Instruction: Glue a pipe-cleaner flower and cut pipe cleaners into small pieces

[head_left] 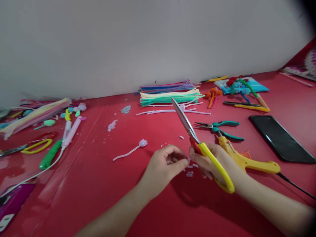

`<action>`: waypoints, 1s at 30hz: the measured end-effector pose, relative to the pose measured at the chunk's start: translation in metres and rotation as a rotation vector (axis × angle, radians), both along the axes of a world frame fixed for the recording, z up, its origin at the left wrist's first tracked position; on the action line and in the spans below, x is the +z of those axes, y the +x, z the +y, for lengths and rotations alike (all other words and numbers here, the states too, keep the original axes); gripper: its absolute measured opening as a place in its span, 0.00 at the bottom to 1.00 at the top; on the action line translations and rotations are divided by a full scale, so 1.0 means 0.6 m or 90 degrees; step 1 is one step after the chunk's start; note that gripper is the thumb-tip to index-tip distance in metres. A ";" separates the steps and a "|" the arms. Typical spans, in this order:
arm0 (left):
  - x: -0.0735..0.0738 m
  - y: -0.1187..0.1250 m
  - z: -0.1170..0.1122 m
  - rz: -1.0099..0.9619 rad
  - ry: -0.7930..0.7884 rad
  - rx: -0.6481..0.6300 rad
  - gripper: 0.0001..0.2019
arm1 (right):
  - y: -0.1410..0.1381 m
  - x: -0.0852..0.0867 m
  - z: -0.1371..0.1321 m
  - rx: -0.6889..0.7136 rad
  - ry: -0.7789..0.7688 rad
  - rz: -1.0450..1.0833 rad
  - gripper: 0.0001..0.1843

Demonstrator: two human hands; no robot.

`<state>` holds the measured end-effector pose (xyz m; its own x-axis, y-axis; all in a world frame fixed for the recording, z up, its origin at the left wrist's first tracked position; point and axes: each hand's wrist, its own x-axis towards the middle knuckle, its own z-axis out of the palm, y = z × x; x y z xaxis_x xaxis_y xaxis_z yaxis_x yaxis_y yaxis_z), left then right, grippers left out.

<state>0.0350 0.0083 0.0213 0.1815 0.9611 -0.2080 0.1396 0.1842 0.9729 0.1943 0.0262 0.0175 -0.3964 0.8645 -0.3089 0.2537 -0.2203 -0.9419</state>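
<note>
Nearer than one pair of pliers (214, 126): left hand (163, 167), fingertips close together, hold unclear; right hand (221, 155) holding one pair of scissors (205, 150); one glue gun (243, 161).

Dim, diffuse light — soft shadows, dark right corners

Narrow gap between pliers (214, 125) and phone (281, 138)

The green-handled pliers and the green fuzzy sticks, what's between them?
Loose pale purple sticks lie on the red table between the pliers and the green fuzzy sticks, in the head view.
</note>
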 end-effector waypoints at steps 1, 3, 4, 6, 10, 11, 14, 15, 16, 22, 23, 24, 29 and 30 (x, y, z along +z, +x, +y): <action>-0.001 0.003 -0.002 0.010 0.002 -0.009 0.04 | -0.002 -0.002 0.000 -0.001 -0.005 -0.005 0.03; -0.002 0.007 -0.005 0.028 0.004 -0.015 0.03 | -0.004 -0.003 0.000 0.006 -0.008 -0.015 0.03; -0.003 0.008 -0.006 0.033 0.003 -0.016 0.03 | -0.004 -0.004 0.000 0.013 -0.006 -0.019 0.03; -0.003 0.006 -0.005 0.016 -0.008 -0.007 0.04 | -0.001 -0.004 0.002 0.032 0.017 -0.035 0.05; 0.002 -0.007 0.004 -0.113 -0.020 0.093 0.05 | 0.012 -0.004 0.007 0.075 0.206 -0.201 0.12; 0.003 -0.011 0.007 -0.151 -0.015 0.127 0.04 | 0.014 -0.005 0.007 0.087 0.267 -0.261 0.13; 0.007 -0.022 0.014 -0.237 0.012 0.202 0.03 | 0.015 -0.008 0.003 0.132 0.390 -0.392 0.15; 0.008 -0.025 0.015 -0.253 0.027 0.216 0.03 | 0.014 -0.009 0.001 0.147 0.412 -0.417 0.15; 0.009 -0.027 0.017 -0.263 0.044 0.227 0.02 | 0.013 -0.011 -0.001 0.157 0.430 -0.439 0.14; 0.014 -0.035 0.016 -0.268 0.080 0.257 0.02 | 0.016 -0.027 -0.003 0.182 0.506 -0.546 0.11; 0.014 -0.035 0.016 -0.268 0.079 0.264 0.02 | 0.017 -0.030 -0.003 0.185 0.518 -0.553 0.11; 0.014 -0.035 0.016 -0.269 0.079 0.271 0.02 | 0.018 -0.032 -0.002 0.189 0.527 -0.557 0.11; 0.013 -0.035 0.018 -0.283 0.081 0.279 0.02 | 0.019 -0.037 -0.003 0.206 0.531 -0.576 0.10; 0.013 -0.035 0.018 -0.286 0.081 0.277 0.02 | 0.018 -0.036 -0.003 0.208 0.532 -0.580 0.10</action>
<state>0.0138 0.0192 0.0291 -0.1885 0.9786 -0.0826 -0.3484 0.0120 0.9373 0.2053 0.0241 -0.0041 -0.5588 0.8293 0.0090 0.8077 0.5466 -0.2211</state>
